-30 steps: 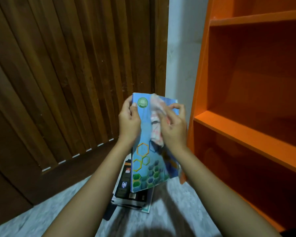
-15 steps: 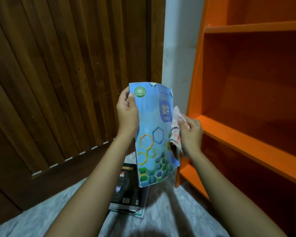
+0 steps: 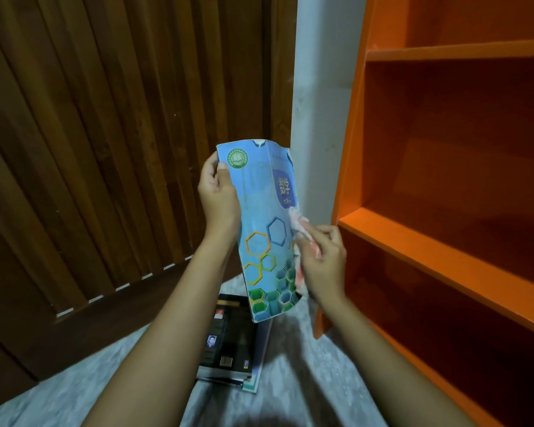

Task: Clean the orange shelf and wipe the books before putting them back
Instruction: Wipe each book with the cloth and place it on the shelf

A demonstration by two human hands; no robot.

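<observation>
My left hand (image 3: 218,195) grips the left edge of a blue book (image 3: 261,211) with coloured hexagons on its cover, holding it upright in front of me. My right hand (image 3: 322,263) holds a crumpled white and red cloth (image 3: 301,238) against the book's right edge, at about mid height. The orange shelf (image 3: 413,238) stands just to the right, and its visible boards carry no books. A small stack of books (image 3: 232,343), a dark one on top, lies on the grey floor below the blue book.
A dark brown slatted wooden door (image 3: 105,149) fills the left side. A white wall strip (image 3: 318,118) runs between the door and the shelf. The grey speckled floor (image 3: 84,380) spreads around the stack.
The cloth in my right hand has slid from the middle of the cover to the book's right edge and lower. The book has turned so more of the cover shows.
</observation>
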